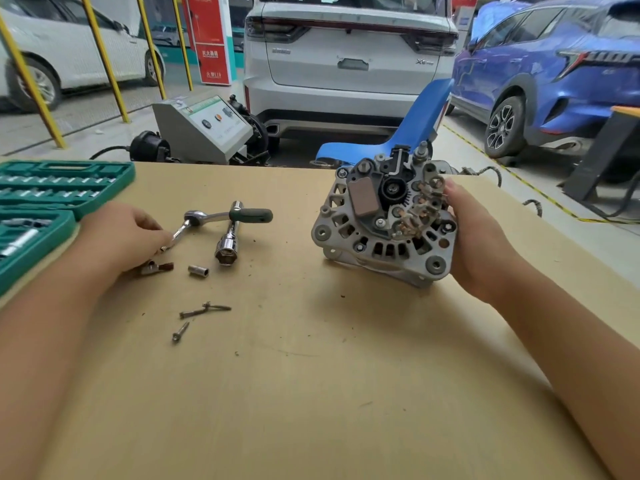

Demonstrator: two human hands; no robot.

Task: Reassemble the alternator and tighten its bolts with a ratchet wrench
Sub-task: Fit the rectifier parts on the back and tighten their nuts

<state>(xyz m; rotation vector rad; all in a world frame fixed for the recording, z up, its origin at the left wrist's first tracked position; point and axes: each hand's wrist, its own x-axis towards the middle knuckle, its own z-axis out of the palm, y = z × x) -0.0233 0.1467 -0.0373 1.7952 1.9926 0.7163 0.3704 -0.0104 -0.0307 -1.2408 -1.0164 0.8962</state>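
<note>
Alternator [384, 216] tilted, gripped by right hand [474, 237]; left hand [121, 237] fingers pinch the ratchet wrench [221, 218] extension tip.

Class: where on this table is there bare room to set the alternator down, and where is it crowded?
Free: the wide near half of the table, between both forearms, below the bolts. Crowded: the left side around the ratchet, sockets and green case.

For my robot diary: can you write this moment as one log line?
right hand: holds alternator tilted on table | left hand: pinches ratchet wrench tip | bolts: loose
</note>
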